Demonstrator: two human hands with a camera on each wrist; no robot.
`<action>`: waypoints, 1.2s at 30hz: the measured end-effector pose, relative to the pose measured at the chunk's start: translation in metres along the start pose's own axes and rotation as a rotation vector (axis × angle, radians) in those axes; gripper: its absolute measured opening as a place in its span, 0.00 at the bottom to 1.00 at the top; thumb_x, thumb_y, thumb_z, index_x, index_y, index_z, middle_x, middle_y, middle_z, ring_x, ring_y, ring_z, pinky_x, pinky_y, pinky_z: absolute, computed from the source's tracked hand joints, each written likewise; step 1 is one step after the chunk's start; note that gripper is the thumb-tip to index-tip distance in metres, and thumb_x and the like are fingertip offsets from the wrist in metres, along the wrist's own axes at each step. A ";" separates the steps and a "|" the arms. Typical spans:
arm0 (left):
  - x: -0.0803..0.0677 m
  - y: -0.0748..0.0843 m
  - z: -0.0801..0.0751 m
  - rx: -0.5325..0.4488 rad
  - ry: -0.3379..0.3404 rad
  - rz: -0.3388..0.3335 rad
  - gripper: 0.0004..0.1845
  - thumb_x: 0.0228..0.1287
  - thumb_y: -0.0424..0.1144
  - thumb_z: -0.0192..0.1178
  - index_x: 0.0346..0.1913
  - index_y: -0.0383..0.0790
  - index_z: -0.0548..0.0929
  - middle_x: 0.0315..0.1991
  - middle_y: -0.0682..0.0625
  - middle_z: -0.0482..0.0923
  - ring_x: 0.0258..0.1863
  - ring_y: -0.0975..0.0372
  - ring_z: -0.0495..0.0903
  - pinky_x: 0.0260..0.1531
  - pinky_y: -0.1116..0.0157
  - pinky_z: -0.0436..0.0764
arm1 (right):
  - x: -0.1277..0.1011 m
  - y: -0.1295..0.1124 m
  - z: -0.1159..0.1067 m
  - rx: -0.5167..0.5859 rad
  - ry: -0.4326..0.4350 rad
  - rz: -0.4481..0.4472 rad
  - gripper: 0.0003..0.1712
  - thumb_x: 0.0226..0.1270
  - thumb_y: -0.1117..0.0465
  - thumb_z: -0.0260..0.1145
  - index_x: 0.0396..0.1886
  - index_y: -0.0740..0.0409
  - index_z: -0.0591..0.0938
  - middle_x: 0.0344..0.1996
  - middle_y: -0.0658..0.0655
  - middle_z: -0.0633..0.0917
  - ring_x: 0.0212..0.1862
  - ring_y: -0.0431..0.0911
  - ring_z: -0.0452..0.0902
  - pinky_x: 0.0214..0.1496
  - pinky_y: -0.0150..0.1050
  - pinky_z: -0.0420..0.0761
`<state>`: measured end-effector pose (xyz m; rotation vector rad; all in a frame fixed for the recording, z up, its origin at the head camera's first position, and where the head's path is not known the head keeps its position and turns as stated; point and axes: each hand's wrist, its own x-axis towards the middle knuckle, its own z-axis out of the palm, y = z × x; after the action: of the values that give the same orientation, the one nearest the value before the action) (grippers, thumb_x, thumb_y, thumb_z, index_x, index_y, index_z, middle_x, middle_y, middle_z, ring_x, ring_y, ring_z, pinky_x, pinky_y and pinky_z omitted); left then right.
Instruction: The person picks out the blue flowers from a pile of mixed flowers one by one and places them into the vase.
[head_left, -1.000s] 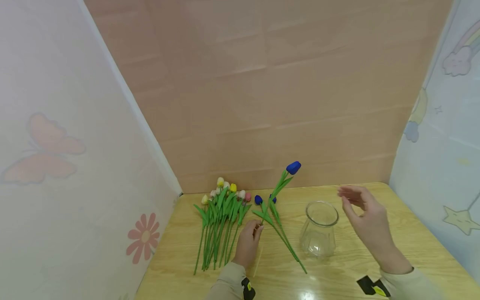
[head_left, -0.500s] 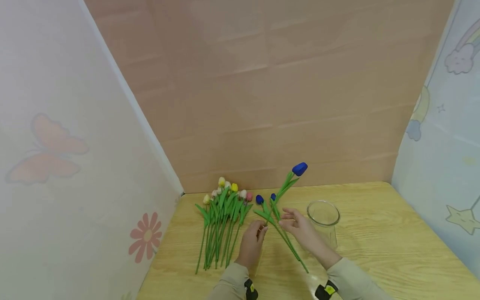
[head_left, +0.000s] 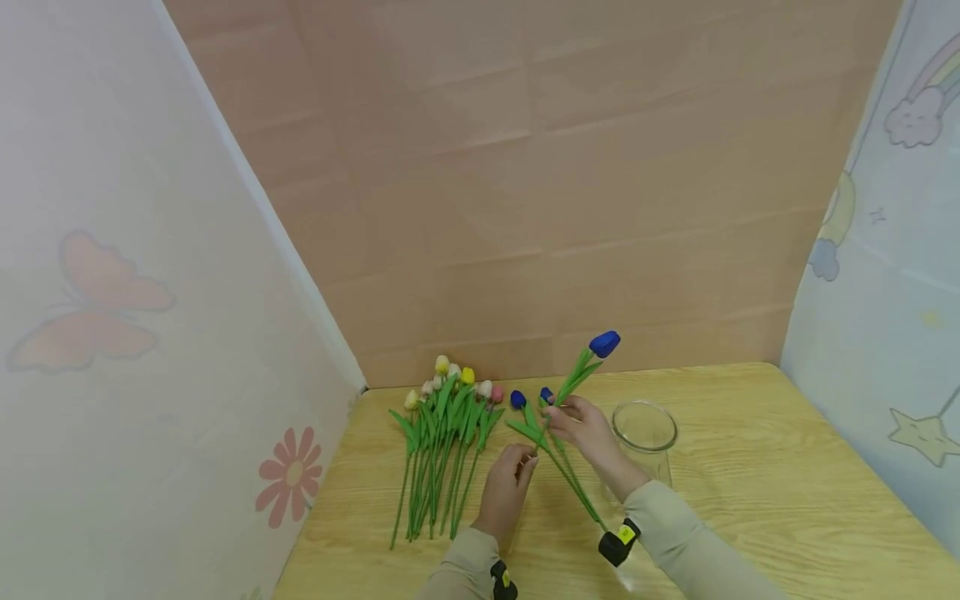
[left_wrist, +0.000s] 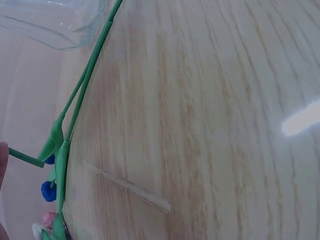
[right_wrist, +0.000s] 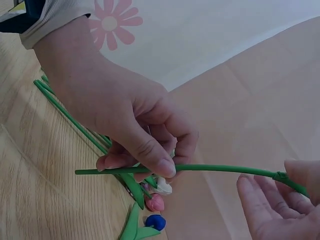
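Note:
A blue tulip [head_left: 604,344] with green leaves is held slanted above the table, bloom up and to the right. My left hand [head_left: 506,492] pinches its stem [right_wrist: 220,168] close to the lower end, thumb against fingers. Higher up, around the leaf joint, my right hand [head_left: 592,437] has its thumb on one side of the stem and its fingers on the other. Two more blue tulips, one with its bloom [head_left: 518,400] left of the right hand, lie on the table behind the held one, their stems crossing toward the front right.
A clear glass vase [head_left: 660,465] stands right of the hands, partly hidden by the right forearm. To the left lies a bunch of tulips [head_left: 442,433] in yellow, white and pink. A thin pale strip [left_wrist: 132,187] shows on the wooden tabletop [head_left: 750,467].
My right hand has come left from beyond the vase to the upper stem of the held tulip. The bloom has shifted slightly right and down; my left hand keeps its pinch.

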<state>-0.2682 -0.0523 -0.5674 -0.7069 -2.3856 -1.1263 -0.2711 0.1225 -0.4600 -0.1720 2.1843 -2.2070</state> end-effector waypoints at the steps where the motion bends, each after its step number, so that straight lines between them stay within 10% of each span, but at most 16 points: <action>1: 0.000 0.001 0.000 0.001 -0.005 -0.004 0.07 0.74 0.43 0.51 0.47 0.48 0.78 0.33 0.57 0.74 0.27 0.74 0.70 0.27 0.76 0.74 | 0.000 0.000 0.000 0.012 0.005 -0.008 0.25 0.74 0.61 0.58 0.62 0.73 0.68 0.55 0.71 0.78 0.50 0.50 0.82 0.55 0.42 0.80; 21: 0.007 -0.018 -0.018 -0.060 -0.039 -0.336 0.09 0.76 0.38 0.47 0.51 0.45 0.76 0.38 0.45 0.80 0.21 0.72 0.70 0.18 0.71 0.71 | -0.026 -0.050 -0.026 -0.187 -0.026 -0.196 0.18 0.70 0.56 0.62 0.50 0.66 0.75 0.43 0.67 0.82 0.40 0.40 0.84 0.45 0.39 0.84; 28: 0.007 -0.013 -0.018 -0.045 -0.078 -0.311 0.08 0.75 0.35 0.48 0.51 0.41 0.76 0.39 0.51 0.76 0.23 0.72 0.69 0.18 0.71 0.71 | -0.057 -0.109 -0.049 -0.261 0.058 -0.469 0.11 0.70 0.66 0.61 0.48 0.66 0.76 0.38 0.54 0.86 0.40 0.41 0.85 0.41 0.36 0.84; 36: 0.006 -0.011 -0.013 -0.052 -0.128 -0.305 0.09 0.75 0.36 0.48 0.51 0.43 0.76 0.40 0.49 0.78 0.21 0.73 0.69 0.17 0.71 0.71 | -0.072 -0.133 -0.075 -0.376 0.410 -0.871 0.13 0.57 0.80 0.65 0.43 0.75 0.80 0.37 0.38 0.86 0.36 0.30 0.84 0.38 0.23 0.80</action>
<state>-0.2777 -0.0670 -0.5629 -0.4526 -2.6466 -1.3018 -0.2001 0.2062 -0.3320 -0.9116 3.2034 -2.2671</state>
